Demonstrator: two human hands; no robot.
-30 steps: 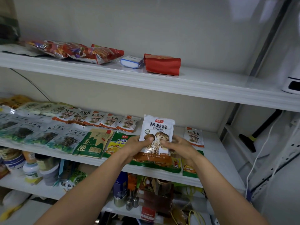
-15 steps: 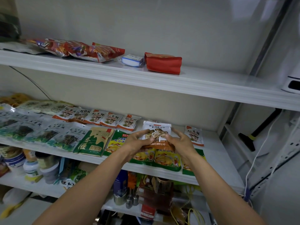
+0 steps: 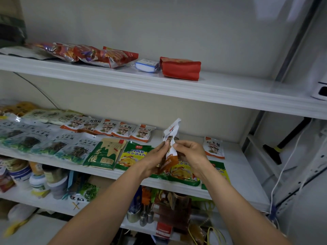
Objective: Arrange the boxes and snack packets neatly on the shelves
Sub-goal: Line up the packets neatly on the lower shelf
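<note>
Both hands are close together above the middle shelf (image 3: 244, 174). The left hand (image 3: 154, 161) and right hand (image 3: 192, 155) each pinch the mushroom packet (image 3: 172, 131) at its waist from opposite sides. A second ago the packet stood with its printed face square to the camera, and half a second ago it was tipped back almost flat towards the shelf. Now it is twisted edge-on, so only a thin, creased sliver of the front shows. It is held in the air over the green-and-yellow seasoning packets (image 3: 131, 156) at the shelf's front and is not resting on anything.

That suggests the placement is unfinished: the packet seems to be in the middle of being turned rather than laid down. Its likely home is the gap at the back, between the row of matching packets (image 3: 108, 129) and the lone matching packet (image 3: 214, 147) to the right.

Its long axis runs nearly upright, leaning a little to the right. The white sealed top points up towards the upper shelf, and the brown bottom end points down between the wrists.
</note>
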